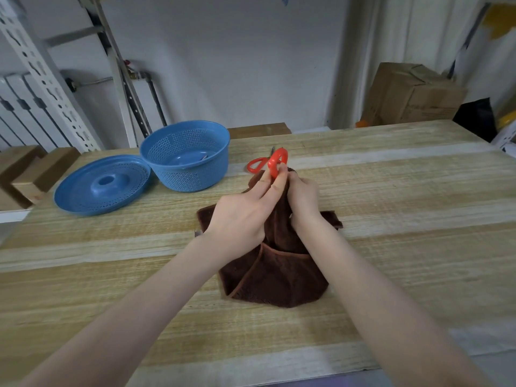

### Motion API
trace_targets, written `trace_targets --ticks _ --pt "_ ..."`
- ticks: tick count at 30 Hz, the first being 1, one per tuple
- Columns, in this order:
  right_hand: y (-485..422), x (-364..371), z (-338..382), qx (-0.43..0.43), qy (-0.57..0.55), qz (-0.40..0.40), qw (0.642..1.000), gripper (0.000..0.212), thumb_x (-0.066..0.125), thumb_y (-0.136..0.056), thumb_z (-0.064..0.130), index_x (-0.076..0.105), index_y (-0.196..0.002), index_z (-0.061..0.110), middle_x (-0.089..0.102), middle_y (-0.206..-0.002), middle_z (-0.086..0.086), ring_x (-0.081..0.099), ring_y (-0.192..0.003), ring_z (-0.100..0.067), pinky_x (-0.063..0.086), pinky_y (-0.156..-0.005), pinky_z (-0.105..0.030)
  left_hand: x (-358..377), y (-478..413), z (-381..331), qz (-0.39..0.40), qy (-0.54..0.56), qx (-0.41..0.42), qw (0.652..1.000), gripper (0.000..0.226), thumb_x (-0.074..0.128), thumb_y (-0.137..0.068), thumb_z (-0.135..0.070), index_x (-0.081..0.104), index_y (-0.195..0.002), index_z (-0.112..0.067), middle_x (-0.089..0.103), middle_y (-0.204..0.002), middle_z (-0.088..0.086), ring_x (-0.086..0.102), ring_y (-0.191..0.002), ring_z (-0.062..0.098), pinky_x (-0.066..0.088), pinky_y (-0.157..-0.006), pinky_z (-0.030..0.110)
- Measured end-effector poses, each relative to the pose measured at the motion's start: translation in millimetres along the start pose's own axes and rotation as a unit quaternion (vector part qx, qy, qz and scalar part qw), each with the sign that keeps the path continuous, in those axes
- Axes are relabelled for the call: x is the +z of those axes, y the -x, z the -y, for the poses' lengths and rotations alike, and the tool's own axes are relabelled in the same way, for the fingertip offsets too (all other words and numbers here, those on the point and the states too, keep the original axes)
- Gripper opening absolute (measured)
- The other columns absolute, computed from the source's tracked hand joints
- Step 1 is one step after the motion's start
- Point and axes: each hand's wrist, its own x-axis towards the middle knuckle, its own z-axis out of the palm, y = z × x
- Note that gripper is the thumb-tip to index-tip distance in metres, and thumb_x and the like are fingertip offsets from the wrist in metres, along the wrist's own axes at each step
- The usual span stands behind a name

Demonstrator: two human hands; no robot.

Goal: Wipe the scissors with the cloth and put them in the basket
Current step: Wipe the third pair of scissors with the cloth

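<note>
Two hands met just right of the basket (pixel 192 174), over the table (pixel 391 191). Noted the left hand (pixel 240 216) pinching one red loop of the scissors (pixel 277 162), fingers (pixel 275 188) clamped on it. The right hand (pixel 303 199) was curled tight round the cloth (pixel 276 280), which was bunched below that loop; blades hidden, presumably wrapped inside. The cloth's lower half lay draped on the table, nearer the person than the basket.

A second red loop and a metal tip showed on the basket side of the held loop; could not tell whether same pair or another. The lid (pixel 100 182) lay just left of the basket.

Handling, as judged:
- Scissors looked light and rigid, with smooth plastic loops that pinch easily. Blades sharp, so the handle was the place to hold.
- Cloth looked plush, soft and limp, likely to grip steel and pad the edge.
- Basket stood open-topped, so a short carry left.
</note>
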Motion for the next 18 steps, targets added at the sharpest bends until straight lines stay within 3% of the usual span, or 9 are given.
trace_targets --ticks 3,5,7,9,11,14,16,18 --pt "-12 -10 5 0.054 -0.055 -0.043 0.996 0.021 0.055 -0.093 0.015 0.060 -0.075 0.007 0.063 -0.075 -0.007 0.063 -0.074 -0.024 0.045 -0.050 -0.022 -4 5 3 0.008 0.016 -0.011 1.000 0.096 0.069 -0.061 0.000 0.029 -0.148 -0.009 0.048 -0.145 0.013 0.051 -0.040 0.031 0.023 -0.033 0.019" --pt "-17 -16 6 0.072 -0.062 -0.031 0.995 0.016 0.056 -0.095 0.022 0.063 -0.088 0.009 0.066 -0.084 -0.007 0.064 -0.076 -0.023 0.046 -0.050 -0.021 -5 7 10 0.011 0.055 -0.040 0.998 0.097 0.067 -0.071 -0.003 0.013 -0.151 -0.015 0.041 -0.151 0.009 0.062 -0.057 0.036 0.042 -0.035 0.030" --pt "-20 -22 9 0.084 -0.099 -0.014 0.991 0.023 0.056 -0.096 0.033 0.065 -0.101 0.013 0.070 -0.096 -0.008 0.066 -0.082 -0.023 0.052 -0.061 -0.027 -5 8 16 0.000 0.111 -0.080 0.991 0.093 0.064 -0.078 -0.006 0.010 -0.153 -0.021 0.039 -0.152 0.006 0.066 -0.079 0.039 0.053 -0.050 0.040" --pt "-22 -26 10 0.105 -0.163 0.009 0.981 0.035 0.048 -0.099 0.043 0.066 -0.101 0.014 0.070 -0.105 -0.010 0.065 -0.089 -0.026 0.053 -0.072 -0.035 -5 6 17 0.000 0.160 -0.116 0.980 0.090 0.062 -0.083 -0.006 0.010 -0.155 -0.023 0.044 -0.149 0.005 0.064 -0.090 0.037 0.050 -0.060 0.035" --pt "-22 -30 10 0.118 -0.213 0.025 0.969 0.044 0.039 -0.101 0.046 0.066 -0.103 0.011 0.067 -0.116 -0.014 0.064 -0.094 -0.028 0.051 -0.077 -0.038 -5 4 18 0.001 0.196 -0.145 0.970 0.087 0.061 -0.085 -0.005 0.012 -0.154 -0.023 0.056 -0.137 0.008 0.061 -0.084 0.030 0.037 -0.062 0.027" --pt "-19 -28 4 0.139 -0.254 0.062 0.955 0.051 0.040 -0.099 0.047 0.067 -0.113 0.006 0.066 -0.119 -0.019 0.066 -0.099 -0.030 0.054 -0.073 -0.037 -3 1 19 0.010 0.251 -0.176 0.952 0.085 0.060 -0.086 -0.003 0.015 -0.155 -0.024 0.065 -0.097 0.000 0.045 -0.058 0.008 0.028 -0.056 0.019" --pt "-12 -25 2 0.128 -0.251 0.118 0.952 0.051 0.044 -0.098 0.047 0.068 -0.113 0.004 0.070 -0.113 -0.018 0.069 -0.098 -0.030 0.056 -0.075 -0.036 1 2 20 0.023 0.301 -0.193 0.933 0.087 0.059 -0.087 -0.002 0.012 -0.155 -0.027 0.058 -0.078 -0.011 0.045 -0.053 0.005 0.039 -0.057 0.019" --pt "-3 -23 0 0.085 -0.188 0.168 0.964 0.041 0.052 -0.096 0.038 0.070 -0.106 0.003 0.073 -0.102 -0.017 0.072 -0.090 -0.028 0.057 -0.075 -0.035 2 3 22 0.032 0.341 -0.201 0.918 0.088 0.059 -0.087 -0.002 0.009 -0.154 -0.032 0.065 -0.089 -0.002 0.050 -0.055 0.012 0.052 -0.063 0.036"
